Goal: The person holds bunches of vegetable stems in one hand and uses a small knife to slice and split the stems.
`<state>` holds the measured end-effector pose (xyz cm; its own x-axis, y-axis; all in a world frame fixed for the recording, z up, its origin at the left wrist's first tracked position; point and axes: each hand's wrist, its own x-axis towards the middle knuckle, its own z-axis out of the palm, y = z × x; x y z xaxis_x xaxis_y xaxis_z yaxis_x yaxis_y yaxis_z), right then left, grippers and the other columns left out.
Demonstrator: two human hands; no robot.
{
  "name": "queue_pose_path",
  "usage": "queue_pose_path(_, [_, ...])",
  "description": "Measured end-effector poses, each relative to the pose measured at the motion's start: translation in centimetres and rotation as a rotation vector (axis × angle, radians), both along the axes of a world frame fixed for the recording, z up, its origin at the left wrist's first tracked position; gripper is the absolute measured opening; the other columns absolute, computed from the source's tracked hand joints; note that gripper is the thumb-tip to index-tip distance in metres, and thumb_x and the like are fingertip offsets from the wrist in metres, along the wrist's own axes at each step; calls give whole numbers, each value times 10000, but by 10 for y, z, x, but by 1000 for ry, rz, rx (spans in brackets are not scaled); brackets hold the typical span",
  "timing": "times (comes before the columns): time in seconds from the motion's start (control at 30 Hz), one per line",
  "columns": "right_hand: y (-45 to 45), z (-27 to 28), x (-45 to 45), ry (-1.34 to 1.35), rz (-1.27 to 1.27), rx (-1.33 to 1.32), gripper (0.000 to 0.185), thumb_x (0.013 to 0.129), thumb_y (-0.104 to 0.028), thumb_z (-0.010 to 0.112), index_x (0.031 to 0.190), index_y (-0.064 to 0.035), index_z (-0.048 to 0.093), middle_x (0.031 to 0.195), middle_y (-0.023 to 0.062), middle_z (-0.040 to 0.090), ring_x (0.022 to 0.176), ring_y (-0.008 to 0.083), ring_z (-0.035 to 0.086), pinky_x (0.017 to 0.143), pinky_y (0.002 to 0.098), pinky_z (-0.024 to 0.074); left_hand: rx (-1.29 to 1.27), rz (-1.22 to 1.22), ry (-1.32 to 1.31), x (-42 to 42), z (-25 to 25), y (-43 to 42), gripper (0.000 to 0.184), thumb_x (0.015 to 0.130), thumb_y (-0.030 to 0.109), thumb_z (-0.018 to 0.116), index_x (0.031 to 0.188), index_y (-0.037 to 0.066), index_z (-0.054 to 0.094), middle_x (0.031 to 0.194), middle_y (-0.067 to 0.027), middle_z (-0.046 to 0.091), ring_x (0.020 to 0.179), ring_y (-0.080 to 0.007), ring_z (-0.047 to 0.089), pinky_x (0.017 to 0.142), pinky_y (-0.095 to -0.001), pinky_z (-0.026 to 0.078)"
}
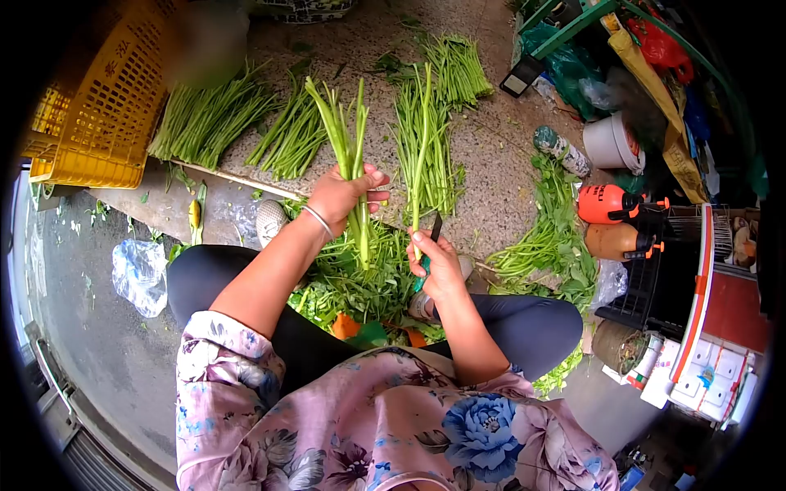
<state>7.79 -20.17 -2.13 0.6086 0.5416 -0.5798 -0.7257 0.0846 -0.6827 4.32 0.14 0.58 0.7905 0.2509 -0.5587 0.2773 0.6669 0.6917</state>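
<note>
My left hand (348,196) is closed around a small bunch of green vegetable stalks (358,151), held upright with the lower ends showing below the fist. My right hand (438,263) grips a knife (436,226) with a dark blade and green handle, and one long stalk (423,139) rises from the same fingers. Trimmed stalks lie in bundles on the ground: a large bundle (209,119) at left, a smaller one (286,139) beside it, another (442,168) behind the single stalk, and one (457,69) farther back. Loose leaves (327,282) are heaped between my legs.
A yellow plastic crate (106,98) stands at upper left. Leafy stems (553,233) are piled to the right. Beyond them are a white bucket (610,143), an orange spray bottle (606,204) and a black crate (647,286). A clear plastic bag (141,277) lies at left.
</note>
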Motion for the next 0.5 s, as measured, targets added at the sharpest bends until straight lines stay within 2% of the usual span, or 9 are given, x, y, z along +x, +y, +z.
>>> queue_pose_path(0.17, [9, 9, -26, -137, 62, -123, 134, 775, -122, 644, 868, -35, 599, 677, 23, 586, 496, 29, 461, 368, 144, 287, -60, -10, -103, 5, 6, -7, 168, 786, 69, 611, 875, 89, 470, 919, -110, 610, 783, -209, 619, 518, -255, 451])
queue_pose_path(0.23, [9, 10, -26, -206, 158, -152, 161, 792, -175, 634, 875, -40, 602, 656, 2, 568, 487, 27, 436, 383, 151, 293, -80, -10, -130, 5, 10, -8, 171, 780, 56, 615, 856, 93, 467, 899, -102, 612, 771, -203, 620, 503, -248, 445])
queue_pose_path(0.3, [12, 9, -14, -306, 105, -246, 218, 826, -252, 589, 880, -42, 606, 632, -27, 520, 471, 32, 386, 402, 165, 298, -81, -4, -106, 3, 11, -7, 170, 776, 36, 613, 829, 95, 462, 860, -89, 611, 715, -185, 617, 474, -234, 428])
queue_pose_path(0.33, [15, 17, -5, -352, 79, -149, 291, 861, -307, 526, 948, -38, 594, 627, -41, 464, 478, 34, 347, 419, 161, 289, -84, -6, -105, 2, 12, -8, 170, 776, 36, 613, 829, 95, 462, 860, -89, 611, 715, -185, 617, 474, -234, 428])
queue_pose_path(0.37, [22, 23, 4, -276, 33, -82, 354, 880, -310, 491, 1086, -28, 545, 638, -43, 434, 496, 27, 339, 415, 144, 271, -61, -31, -104, 0, 13, -8, 167, 773, 37, 616, 829, 92, 468, 840, -86, 612, 689, -177, 612, 464, -231, 422])
queue_pose_path(0.43, [38, 37, 15, -302, 14, 77, 422, 881, -288, 497, 1211, -29, 456, 642, -39, 421, 516, 23, 344, 418, 137, 263, -38, -58, -107, -1, 14, -8, 164, 771, 38, 618, 830, 89, 474, 820, -83, 613, 662, -168, 607, 454, -227, 415])
queue_pose_path(0.5, [55, 43, 22, -313, 11, 109, 425, 878, -269, 508, 1224, -31, 445, 638, -41, 416, 520, 21, 340, 419, 141, 259, -1, -120, -117, -4, 14, -7, 170, 762, 41, 629, 839, 80, 483, 790, -80, 613, 634, -159, 596, 440, -226, 407])
